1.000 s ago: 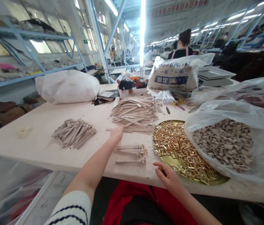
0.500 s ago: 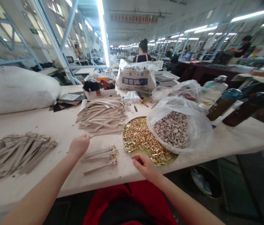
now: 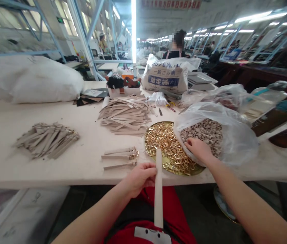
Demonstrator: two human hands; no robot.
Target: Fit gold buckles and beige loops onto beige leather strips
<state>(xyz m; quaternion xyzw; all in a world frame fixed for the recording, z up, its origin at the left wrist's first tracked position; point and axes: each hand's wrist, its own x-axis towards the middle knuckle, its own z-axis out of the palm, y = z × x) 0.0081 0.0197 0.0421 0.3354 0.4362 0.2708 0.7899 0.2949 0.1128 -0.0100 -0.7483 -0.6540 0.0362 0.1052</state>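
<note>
My left hand (image 3: 142,178) pinches a beige leather strip (image 3: 158,200), which stands lengthwise before my red clothing. My right hand (image 3: 199,149) reaches into the open plastic bag (image 3: 242,145) of small beige strap loops (image 3: 213,130). Its fingers are pressed together among the loops; whether one is between them is hidden. Gold buckles (image 3: 160,134) fill a round gold tray (image 3: 167,166) left of the bag. Three strips with buckles attached (image 3: 118,157) lie on the table left of my left hand. Behind them is a pile of loose strips (image 3: 125,115).
A heap of buckled straps (image 3: 49,139) lies on the table (image 3: 87,173) at left. Large white sacks (image 3: 31,79) and a printed bag (image 3: 165,76) stand behind. Bottles (image 3: 281,115) are at the right. A person (image 3: 176,47) is farther back.
My left hand has come from the strip pile toward my body, now with a strip in it. My right hand has moved from the tray's edge into the bag of loops. The view has turned left.
</note>
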